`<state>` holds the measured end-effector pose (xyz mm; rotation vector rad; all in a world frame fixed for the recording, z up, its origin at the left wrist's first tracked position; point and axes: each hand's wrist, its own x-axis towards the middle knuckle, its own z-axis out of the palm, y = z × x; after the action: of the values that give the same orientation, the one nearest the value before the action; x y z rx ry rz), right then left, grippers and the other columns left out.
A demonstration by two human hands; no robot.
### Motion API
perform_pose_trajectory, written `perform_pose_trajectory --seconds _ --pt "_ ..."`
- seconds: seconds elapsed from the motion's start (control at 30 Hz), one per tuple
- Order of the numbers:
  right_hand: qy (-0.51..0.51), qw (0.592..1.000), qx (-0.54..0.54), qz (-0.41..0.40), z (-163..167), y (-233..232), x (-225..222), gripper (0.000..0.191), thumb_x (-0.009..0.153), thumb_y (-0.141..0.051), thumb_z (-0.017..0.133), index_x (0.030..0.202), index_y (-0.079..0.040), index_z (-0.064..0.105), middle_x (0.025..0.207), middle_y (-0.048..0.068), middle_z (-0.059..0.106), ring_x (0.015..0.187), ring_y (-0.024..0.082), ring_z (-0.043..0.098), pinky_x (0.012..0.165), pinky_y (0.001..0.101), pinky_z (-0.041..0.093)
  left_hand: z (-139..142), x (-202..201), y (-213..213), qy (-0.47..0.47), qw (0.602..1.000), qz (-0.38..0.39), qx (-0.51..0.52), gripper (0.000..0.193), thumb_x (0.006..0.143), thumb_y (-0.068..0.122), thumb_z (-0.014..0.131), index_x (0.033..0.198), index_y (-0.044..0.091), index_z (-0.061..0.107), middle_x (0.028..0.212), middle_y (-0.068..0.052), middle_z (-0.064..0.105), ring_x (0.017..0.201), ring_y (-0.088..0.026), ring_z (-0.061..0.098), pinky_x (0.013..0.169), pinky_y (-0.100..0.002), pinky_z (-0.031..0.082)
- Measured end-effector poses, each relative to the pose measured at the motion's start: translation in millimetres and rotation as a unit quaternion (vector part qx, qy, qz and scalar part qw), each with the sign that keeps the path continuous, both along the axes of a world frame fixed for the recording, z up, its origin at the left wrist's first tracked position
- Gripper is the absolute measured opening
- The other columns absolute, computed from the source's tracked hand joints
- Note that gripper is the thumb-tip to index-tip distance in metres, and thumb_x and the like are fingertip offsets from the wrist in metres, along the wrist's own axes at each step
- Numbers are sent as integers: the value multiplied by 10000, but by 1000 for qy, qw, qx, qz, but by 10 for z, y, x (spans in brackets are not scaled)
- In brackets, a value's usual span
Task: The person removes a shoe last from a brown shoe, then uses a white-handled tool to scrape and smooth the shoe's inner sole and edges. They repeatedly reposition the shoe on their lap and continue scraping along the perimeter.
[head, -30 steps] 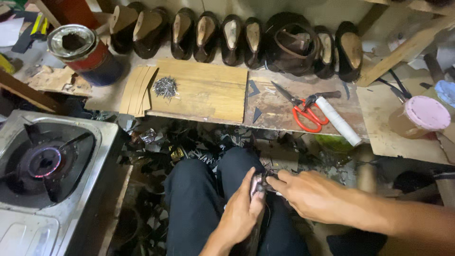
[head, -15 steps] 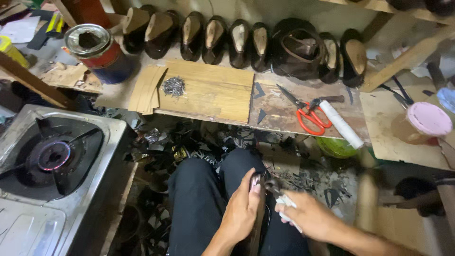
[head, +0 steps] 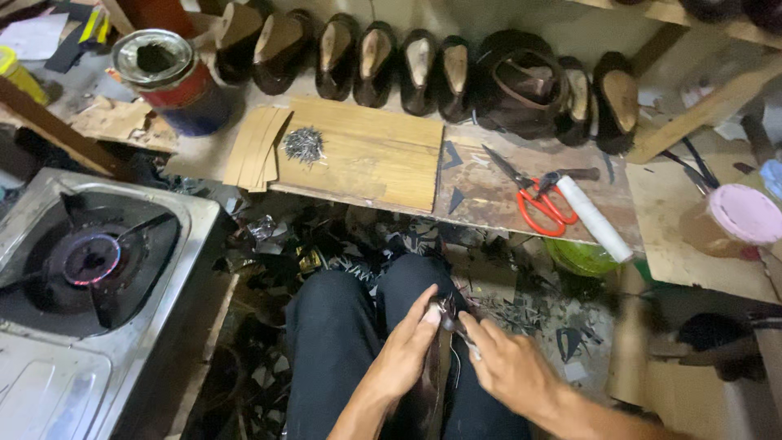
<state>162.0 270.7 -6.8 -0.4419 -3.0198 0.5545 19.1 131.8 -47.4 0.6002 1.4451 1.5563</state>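
Two hands are meeting over the lap: left hand is wrapping round a dark shoe piece standing between the knees, fingers curled shut on it. Right hand is closing on a small metal tool, tip touching the top of the piece. Beyond the knees, on the tabletop, red-handled scissors are lying beside a white roll, w/ a pile of small nails on a wooden board. Gas burner is glowing at left.
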Motion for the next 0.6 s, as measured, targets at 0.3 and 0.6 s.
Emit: perform_pose_trajectory --seconds 0.3,0.6 --pt "-118 954 -269 -60 166 219 130 273 904 -105 607 1164 -60 676 873 122 716 786 295 746 716 397 607 212 181 12 204 975 31 -87 486 1039 283 430 1463 45 443 1246 -274 656 1188 -408 632 1017 -427 472" --pt "-201 978 -48 40 601 314 74 710 840 -100 634 1525 -147 453 1063 157 622 794 395 677 711 487 533 366 256 -1 235 968 0 -84 554 1012 281 462 1493 16 384 1254 -305 631 1173 -451 614 988 -469 473"
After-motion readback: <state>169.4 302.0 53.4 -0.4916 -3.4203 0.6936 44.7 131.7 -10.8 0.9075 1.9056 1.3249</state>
